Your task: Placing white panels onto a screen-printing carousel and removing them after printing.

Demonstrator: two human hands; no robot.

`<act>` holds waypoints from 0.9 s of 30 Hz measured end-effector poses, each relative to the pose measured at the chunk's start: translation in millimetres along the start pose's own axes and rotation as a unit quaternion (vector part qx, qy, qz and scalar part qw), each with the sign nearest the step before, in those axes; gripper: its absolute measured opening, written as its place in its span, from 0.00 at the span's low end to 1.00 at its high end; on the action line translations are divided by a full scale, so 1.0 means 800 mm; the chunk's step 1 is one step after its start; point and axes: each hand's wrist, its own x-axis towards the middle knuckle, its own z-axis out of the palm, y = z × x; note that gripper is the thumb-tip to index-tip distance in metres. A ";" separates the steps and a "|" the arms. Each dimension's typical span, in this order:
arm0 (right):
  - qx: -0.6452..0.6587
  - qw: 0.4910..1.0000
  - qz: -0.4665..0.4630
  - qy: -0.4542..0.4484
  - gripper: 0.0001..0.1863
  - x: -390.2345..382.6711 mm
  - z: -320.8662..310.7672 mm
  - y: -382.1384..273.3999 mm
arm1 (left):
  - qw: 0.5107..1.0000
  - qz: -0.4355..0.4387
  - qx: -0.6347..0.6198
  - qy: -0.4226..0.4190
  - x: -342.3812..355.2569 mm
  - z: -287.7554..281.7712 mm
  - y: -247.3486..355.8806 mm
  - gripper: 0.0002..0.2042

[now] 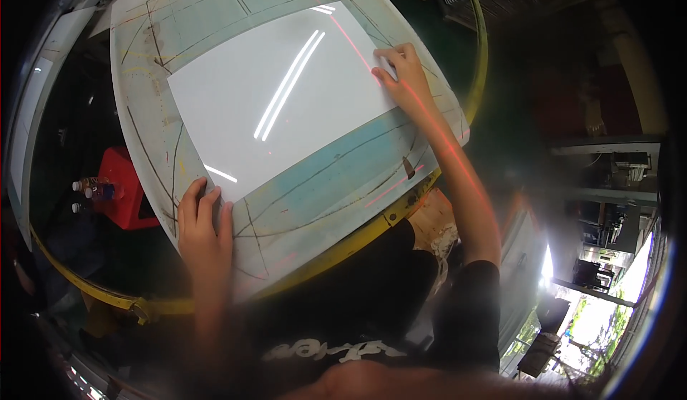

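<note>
A glossy white sheet (229, 99) lies flat, slightly turned, on a pale green board (308, 178) marked with dark drawn lines. At the sheet's near left corner rests my left hand (204, 225), its fingers bent but apart and the thumb beside the corner. My right hand (406, 81) is at the sheet's right edge, thumb and forefinger spread with a gap between them, the fingertips touching at or close to that edge. A red laser line runs along the right side of the sheet and over my right forearm. Bright light streaks reflect off the sheet.
A yellow curved rail (358, 240) passes under the board's near side and around it. To the left stands a red stool (129, 189) with plastic bottles (96, 188) on it. Machinery and shelving (608, 221) line the far right near a bright opening.
</note>
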 end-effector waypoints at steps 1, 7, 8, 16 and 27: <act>-0.005 1.000 -0.018 0.001 0.18 -0.001 0.000 -0.004 | 1.000 0.007 -0.004 -0.001 -0.001 0.000 -0.001 0.11; -0.113 0.990 -0.062 0.049 0.18 -0.026 -0.012 0.006 | 0.999 0.044 -0.011 -0.016 -0.011 0.003 -0.001 0.12; -0.147 0.981 -0.097 0.083 0.18 -0.039 -0.017 0.011 | 0.997 0.067 0.017 -0.018 -0.018 0.009 -0.002 0.14; -0.144 0.988 0.046 -0.027 0.22 -0.307 -0.163 -0.030 | 0.972 0.212 -0.068 -0.082 -0.107 0.007 0.060 0.23; -0.218 0.927 0.305 -0.005 0.42 -0.630 -0.206 -0.041 | 0.827 0.438 -0.081 -0.343 -0.261 0.160 0.132 0.28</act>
